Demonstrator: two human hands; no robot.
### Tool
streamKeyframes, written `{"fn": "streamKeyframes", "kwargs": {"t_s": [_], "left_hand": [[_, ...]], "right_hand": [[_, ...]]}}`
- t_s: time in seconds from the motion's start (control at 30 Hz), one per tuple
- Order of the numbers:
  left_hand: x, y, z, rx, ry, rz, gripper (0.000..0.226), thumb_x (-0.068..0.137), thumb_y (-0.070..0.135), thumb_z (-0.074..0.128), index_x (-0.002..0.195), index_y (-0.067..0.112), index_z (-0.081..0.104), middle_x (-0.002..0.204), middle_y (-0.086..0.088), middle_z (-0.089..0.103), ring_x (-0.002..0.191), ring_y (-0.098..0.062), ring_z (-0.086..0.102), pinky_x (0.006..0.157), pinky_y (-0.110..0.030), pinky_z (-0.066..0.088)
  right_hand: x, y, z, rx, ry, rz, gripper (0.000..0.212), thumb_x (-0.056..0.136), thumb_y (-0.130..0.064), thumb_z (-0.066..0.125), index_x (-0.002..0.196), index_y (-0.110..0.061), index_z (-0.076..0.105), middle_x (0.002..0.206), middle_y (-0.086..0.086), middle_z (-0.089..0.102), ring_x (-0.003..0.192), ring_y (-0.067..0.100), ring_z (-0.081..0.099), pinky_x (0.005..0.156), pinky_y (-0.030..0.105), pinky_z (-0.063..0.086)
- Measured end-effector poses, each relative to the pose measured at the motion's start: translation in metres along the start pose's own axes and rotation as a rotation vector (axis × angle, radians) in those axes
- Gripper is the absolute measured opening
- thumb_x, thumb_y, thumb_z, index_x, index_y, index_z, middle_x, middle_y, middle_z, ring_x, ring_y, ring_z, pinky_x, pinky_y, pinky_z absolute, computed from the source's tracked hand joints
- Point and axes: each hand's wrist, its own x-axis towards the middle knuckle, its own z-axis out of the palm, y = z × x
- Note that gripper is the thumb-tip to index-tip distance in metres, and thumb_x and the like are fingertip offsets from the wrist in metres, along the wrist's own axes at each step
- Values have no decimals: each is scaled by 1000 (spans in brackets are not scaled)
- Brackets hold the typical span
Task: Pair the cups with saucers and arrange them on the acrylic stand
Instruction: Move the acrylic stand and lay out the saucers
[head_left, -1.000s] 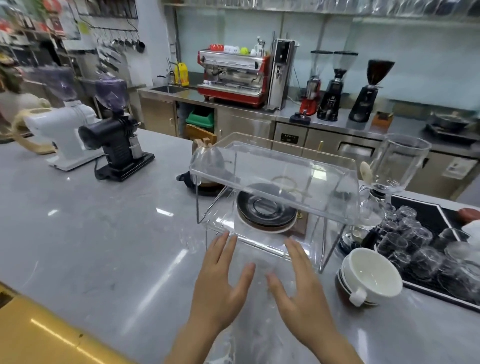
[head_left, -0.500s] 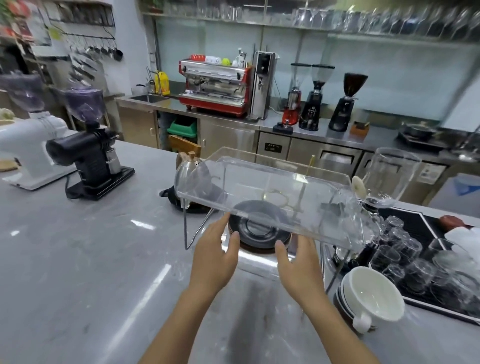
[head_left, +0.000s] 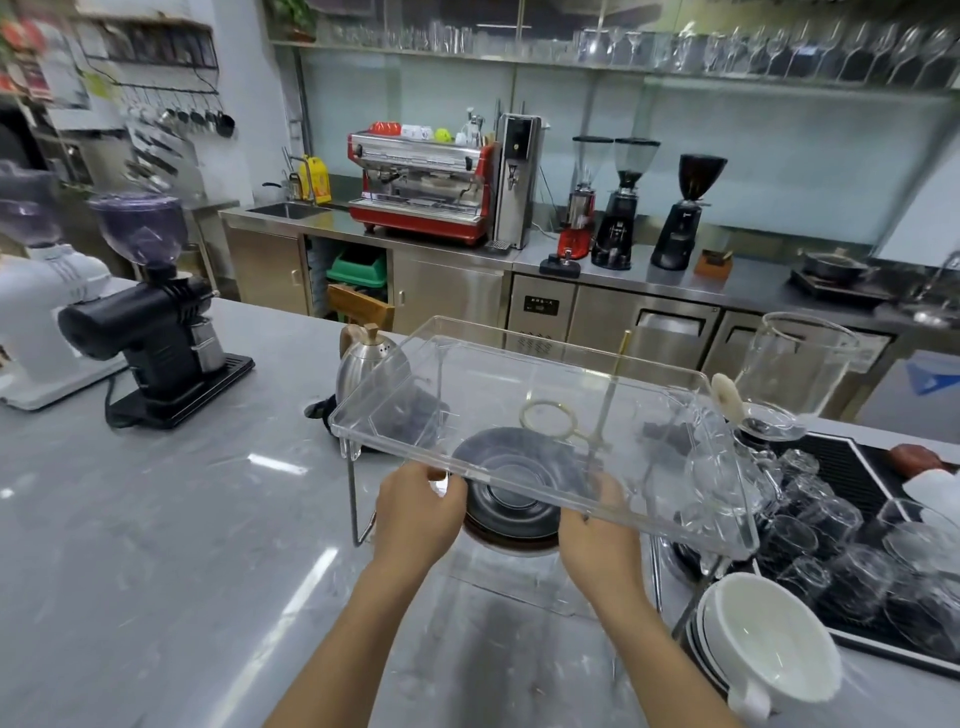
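A clear two-tier acrylic stand (head_left: 470, 387) stands on the grey counter in front of me. On its lower tier lies a stack of dark saucers (head_left: 519, 493), under the upper shelf. My left hand (head_left: 415, 512) curls round the stack's left rim. My right hand (head_left: 597, 522) presses on the right rim, its fingertips partly hidden behind the shelf's front edge. To the lower right, a white cup (head_left: 774, 644) with its handle toward me rests on more stacked saucers (head_left: 696, 636).
A gooseneck kettle (head_left: 371, 364) sits behind the stand's left corner. Left of it stand a black grinder (head_left: 150, 317) and a white grinder (head_left: 41, 312). At the right, a black mat (head_left: 852, 467) holds several upturned glasses, with a glass siphon vessel (head_left: 795, 358) behind.
Both hands moved forward from open above the counter to under the upper shelf, and closed on either side of the saucer stack. My view tilted up and closer.
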Motion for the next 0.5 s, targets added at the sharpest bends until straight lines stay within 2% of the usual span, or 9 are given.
{"fn": "streamKeyframes", "kwargs": {"t_s": [0.03, 0.1, 0.2, 0.33, 0.4, 0.5], "left_hand": [[2, 0, 1, -6, -4, -1, 13, 87, 33, 61, 75, 28, 61, 78, -3, 75, 65, -27, 66, 73, -48, 61], [4, -1, 3, -32, -16, -21, 13, 86, 31, 64, 74, 27, 63, 77, -6, 76, 65, -28, 71, 69, -50, 62], [5, 0, 4, -65, -57, -38, 16, 87, 27, 66, 83, 13, 74, 76, -2, 77, 62, -19, 73, 63, -46, 64], [4, 1, 6, -152, -91, -56, 12, 89, 22, 68, 90, 14, 77, 79, -3, 77, 67, -13, 75, 54, -32, 65], [4, 1, 7, -134, -79, -42, 12, 88, 22, 68, 89, 15, 78, 77, 0, 77, 66, -13, 74, 58, -36, 65], [4, 1, 11, -74, -32, -22, 10, 87, 22, 68, 86, 16, 76, 76, 2, 75, 72, -16, 71, 69, -41, 60]], "right_hand": [[3, 3, 1, 6, -3, 23, 60, 95, -51, 48, 149, -30, 33, 100, 8, 70, 70, 19, 59, 60, 30, 50], [5, 5, 4, 27, -21, 60, 53, 98, -45, 47, 148, -36, 34, 74, 3, 63, 56, 16, 54, 52, 32, 47], [6, 9, 9, 50, -34, 82, 47, 98, -38, 47, 144, -35, 39, 61, -2, 52, 52, 15, 49, 53, 31, 45], [4, 8, 11, 80, -25, 86, 42, 98, -30, 49, 139, -27, 45, 65, -2, 55, 56, 16, 53, 56, 32, 47], [3, 7, 12, 95, -19, 75, 38, 98, -29, 50, 136, -26, 48, 69, -1, 58, 57, 14, 52, 57, 30, 44], [1, 2, 12, 62, 0, 43, 39, 98, -25, 51, 138, -23, 50, 87, 3, 66, 64, 12, 54, 57, 28, 44]]}}
